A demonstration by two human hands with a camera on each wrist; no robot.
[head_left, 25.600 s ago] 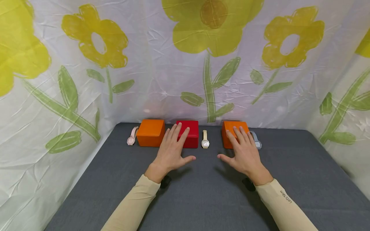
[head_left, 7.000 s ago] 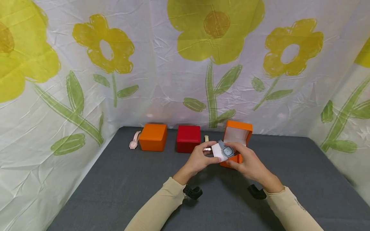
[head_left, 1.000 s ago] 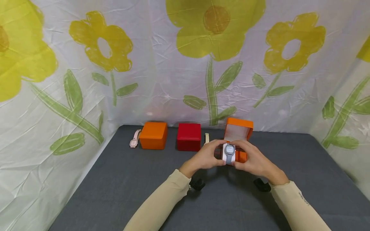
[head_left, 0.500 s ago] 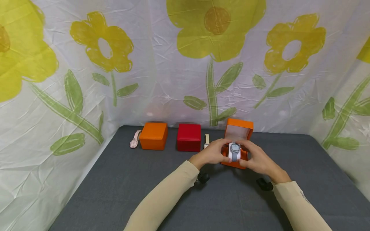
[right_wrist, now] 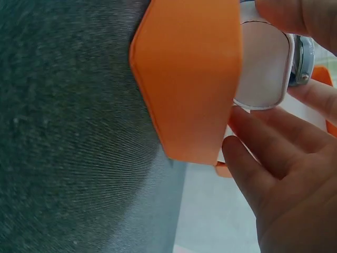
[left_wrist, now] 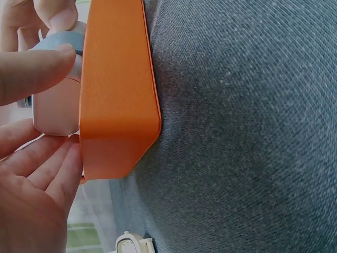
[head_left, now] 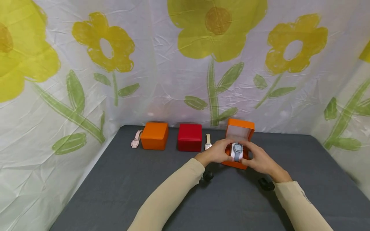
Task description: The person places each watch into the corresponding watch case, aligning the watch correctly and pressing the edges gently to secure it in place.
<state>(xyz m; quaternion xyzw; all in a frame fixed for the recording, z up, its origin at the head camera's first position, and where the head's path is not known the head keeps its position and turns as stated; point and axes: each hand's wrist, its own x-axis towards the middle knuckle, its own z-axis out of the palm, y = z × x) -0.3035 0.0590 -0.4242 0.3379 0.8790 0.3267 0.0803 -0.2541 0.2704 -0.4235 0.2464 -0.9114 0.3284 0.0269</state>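
Observation:
A blue-grey wristwatch [head_left: 237, 148] is wrapped round a white cushion [right_wrist: 263, 63], its face turned up. My left hand [head_left: 217, 152] pinches the cushion from the left, and in the left wrist view its thumb lies against the watch strap. From the right, my right hand [head_left: 260, 159] holds the cushion between thumb and fingers. Below them stands an orange watch box [head_left: 234, 165] with its lid raised at the back. Both wrist views show the cushion partly above the box wall [left_wrist: 116, 79], with fingers touching that wall. How deep the cushion sits is hidden.
A cream-strapped watch [head_left: 208, 140] lies just left of the opened box. Further left stand a closed red box [head_left: 189, 138] and a closed orange box [head_left: 154, 136], then a pink watch [head_left: 135, 143]. A flowered curtain [head_left: 162, 80] hangs behind the grey table [head_left: 115, 192].
The orange box was closed at first and the blue-grey watch lay beside it. Over the last second, both hands have brought the cushioned watch slightly rightward and over the box opening.

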